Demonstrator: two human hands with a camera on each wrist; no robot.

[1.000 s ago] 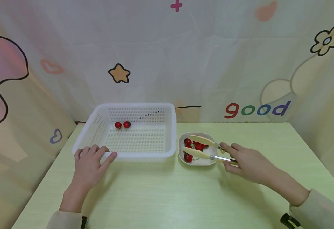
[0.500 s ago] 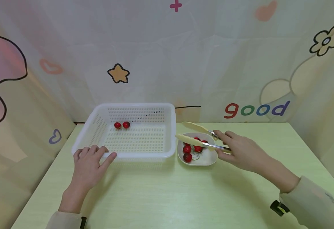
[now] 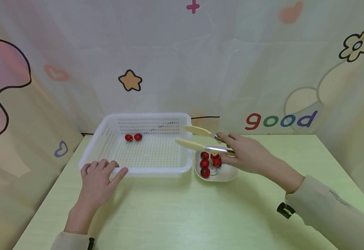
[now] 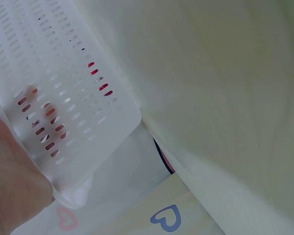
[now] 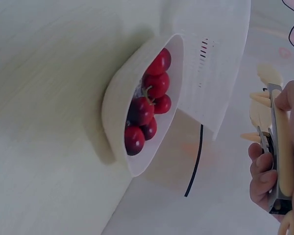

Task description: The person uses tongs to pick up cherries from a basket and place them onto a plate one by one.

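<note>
My right hand (image 3: 245,152) holds metal food tongs (image 3: 213,149) with cream-coloured tips. The tongs' two arms are spread, nothing is between them, and their tips reach over the right rim of a white perforated plastic basket (image 3: 153,169). At the basket's near left corner, my left hand (image 3: 99,182) grips the rim, its fingers showing through the holes in the left wrist view. Two red cherries (image 3: 133,137) lie in the basket toward the back left. Under the tongs stands a small white dish (image 3: 228,176) holding several red cherries (image 5: 142,110), some with stems.
Basket and dish stand side by side on a pale green table (image 3: 175,211). A printed cloth curtain (image 3: 169,69) rises behind the table and along both sides, with the basket's back close to it.
My right hand has lifted the tongs off the dish and moved them left and away to the basket's right rim. The left hand stays where it was.
</note>
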